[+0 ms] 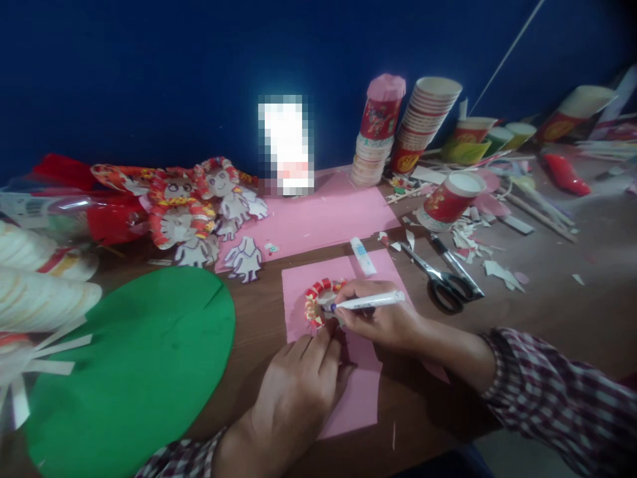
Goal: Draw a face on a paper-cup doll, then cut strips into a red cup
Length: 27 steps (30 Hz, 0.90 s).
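Note:
My right hand (385,325) grips a white marker pen (371,301), its purple tip down at the pale middle of a small paper face cutout (326,284). Red and yellow printed loops of paper ring the cutout like hair. My left hand (298,378) is closed, with its fingertips at the lower edge of the cutout; the exact grip is hidden by the knuckles. Beneath both hands lie pink paper sheets (363,398). A small white glue tube (362,257) rests just above the cutout.
Black-handled scissors (445,285) and a black pen (456,267) lie to the right, near paper scraps and a red paper cup (450,199). Stacked cups (428,119) stand behind. Leftward are a green oval sheet (149,358), finished paper dolls (182,219) and a dress cutout (243,259).

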Motion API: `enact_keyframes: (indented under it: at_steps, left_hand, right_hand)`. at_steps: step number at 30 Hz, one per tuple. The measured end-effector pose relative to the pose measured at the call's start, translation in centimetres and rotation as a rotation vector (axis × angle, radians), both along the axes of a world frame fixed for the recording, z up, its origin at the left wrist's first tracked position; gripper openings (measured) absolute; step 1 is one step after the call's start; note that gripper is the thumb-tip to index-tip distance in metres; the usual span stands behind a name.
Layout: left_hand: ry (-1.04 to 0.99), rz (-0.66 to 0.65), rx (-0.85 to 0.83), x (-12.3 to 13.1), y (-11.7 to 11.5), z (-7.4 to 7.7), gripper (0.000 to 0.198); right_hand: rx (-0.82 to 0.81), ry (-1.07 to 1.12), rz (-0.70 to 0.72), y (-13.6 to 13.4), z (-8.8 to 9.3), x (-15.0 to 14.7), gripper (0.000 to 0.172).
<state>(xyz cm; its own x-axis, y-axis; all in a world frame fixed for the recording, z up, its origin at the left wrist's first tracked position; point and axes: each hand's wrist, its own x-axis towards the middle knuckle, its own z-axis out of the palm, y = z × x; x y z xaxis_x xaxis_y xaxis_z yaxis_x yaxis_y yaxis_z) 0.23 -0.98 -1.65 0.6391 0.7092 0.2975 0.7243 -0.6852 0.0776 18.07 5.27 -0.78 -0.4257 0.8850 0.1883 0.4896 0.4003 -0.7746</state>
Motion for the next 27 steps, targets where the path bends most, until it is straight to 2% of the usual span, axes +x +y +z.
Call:
enact_keyframes:
  at_steps: [27]
  left_hand:
    - [-0.027, -0.007, -0.012, 0.02, 0.03, -0.02, 0.027]
  right_hand:
    - [0.012, 0.02, 0.01, -0.08, 0.07, 0.0, 0.007]
